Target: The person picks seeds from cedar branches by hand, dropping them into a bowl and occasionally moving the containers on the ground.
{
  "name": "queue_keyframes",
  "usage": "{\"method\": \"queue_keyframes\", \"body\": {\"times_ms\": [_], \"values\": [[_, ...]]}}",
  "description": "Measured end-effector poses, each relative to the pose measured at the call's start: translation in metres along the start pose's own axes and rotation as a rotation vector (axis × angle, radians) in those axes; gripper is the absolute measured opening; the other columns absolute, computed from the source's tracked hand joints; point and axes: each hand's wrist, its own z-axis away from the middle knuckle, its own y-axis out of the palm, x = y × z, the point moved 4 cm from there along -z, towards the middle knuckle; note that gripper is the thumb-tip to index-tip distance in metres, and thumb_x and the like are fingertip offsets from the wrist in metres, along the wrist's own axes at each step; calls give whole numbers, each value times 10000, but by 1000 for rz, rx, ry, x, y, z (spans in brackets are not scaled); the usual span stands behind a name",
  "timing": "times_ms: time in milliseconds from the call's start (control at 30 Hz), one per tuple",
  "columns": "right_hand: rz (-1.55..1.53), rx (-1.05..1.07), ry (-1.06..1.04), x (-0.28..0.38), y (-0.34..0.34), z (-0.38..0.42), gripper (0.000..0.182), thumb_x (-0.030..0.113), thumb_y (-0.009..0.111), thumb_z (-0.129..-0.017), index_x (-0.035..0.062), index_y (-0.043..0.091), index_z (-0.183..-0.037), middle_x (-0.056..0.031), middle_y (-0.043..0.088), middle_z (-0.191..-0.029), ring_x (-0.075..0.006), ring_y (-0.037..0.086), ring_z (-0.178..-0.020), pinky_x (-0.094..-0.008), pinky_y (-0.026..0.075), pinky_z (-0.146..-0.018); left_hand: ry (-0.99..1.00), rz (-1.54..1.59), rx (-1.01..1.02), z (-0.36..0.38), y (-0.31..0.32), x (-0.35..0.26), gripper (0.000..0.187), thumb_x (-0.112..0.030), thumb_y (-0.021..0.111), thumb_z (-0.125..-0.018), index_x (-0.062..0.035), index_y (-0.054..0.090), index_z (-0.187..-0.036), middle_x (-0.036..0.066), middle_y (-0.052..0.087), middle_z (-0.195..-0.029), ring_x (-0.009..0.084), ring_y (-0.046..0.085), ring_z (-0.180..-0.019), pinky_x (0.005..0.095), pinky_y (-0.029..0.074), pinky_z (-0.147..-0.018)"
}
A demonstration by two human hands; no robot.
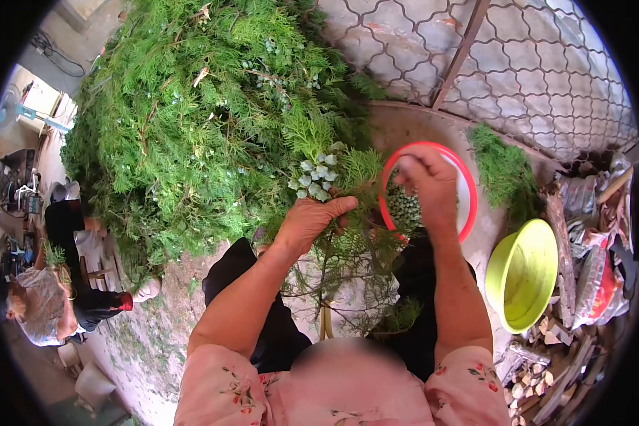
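Observation:
My left hand [311, 221] is closed round a green conifer branch [334, 263], thumb pressed over the stem. A cluster of pale blue-green cones [315, 175] shows just above that hand. Over the red-rimmed basin [468, 186], my right hand [427, 177] has its fingers curled together; whatever they hold, if anything, is too blurred to tell. Many small green cones [403, 209] lie in the basin, partly hidden behind the right hand. The branch's thin twigs hang down between my knees.
A large heap of green branches [192, 121] rises in front. On the right are a yellow-green tub [525, 277], loose greenery [500, 163], sacks [600, 284] and firewood [547, 376]. Wire mesh [547, 78] stands behind. Another person [42, 298] sits at the far left.

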Motion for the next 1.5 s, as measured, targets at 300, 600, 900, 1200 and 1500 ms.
{"method": "queue_keyframes", "body": {"times_ms": [300,600,900,1200,1500], "values": [[131,267,-75,-17,73,7,125,62,619,-791,-4,578,-888,-20,575,-720,-73,527,-571,-215,436,-527,83,-38,135,4,11,-6,254,-140,727,-741,-1,597,-909,63,609,-715,143,565,-591,282,458,-489],[-40,76,167,-21,57,-6,98,53,576,-812,-18,564,-879,-64,596,-715,-122,572,-559,-229,466,-514,260,149,47,9,-2,-8,93,1,637,-779,31,627,-867,105,647,-790,187,626,-674,311,540,-548],[-596,183,253,-16,45,-13,175,105,528,-873,-16,517,-999,-116,589,-844,-173,597,-684,-281,505,-548,224,121,-139,14,-10,-23,77,-31,604,-807,45,597,-819,109,648,-772,151,602,-620,279,522,-529],[-247,-65,207,-20,-19,-17,238,127,589,-820,4,565,-1023,-62,606,-828,-120,571,-640,-246,465,-546,185,150,-115,8,-18,-21,80,-77,578,-840,-15,579,-891,90,650,-795,175,611,-656,273,417,-479],[183,-188,-39,-18,-29,-10,234,85,632,-767,3,609,-985,-42,608,-738,-92,532,-599,-230,435,-541,291,224,-46,6,-15,-25,38,-2,607,-792,34,618,-792,110,649,-750,159,623,-612,267,482,-489]]}}
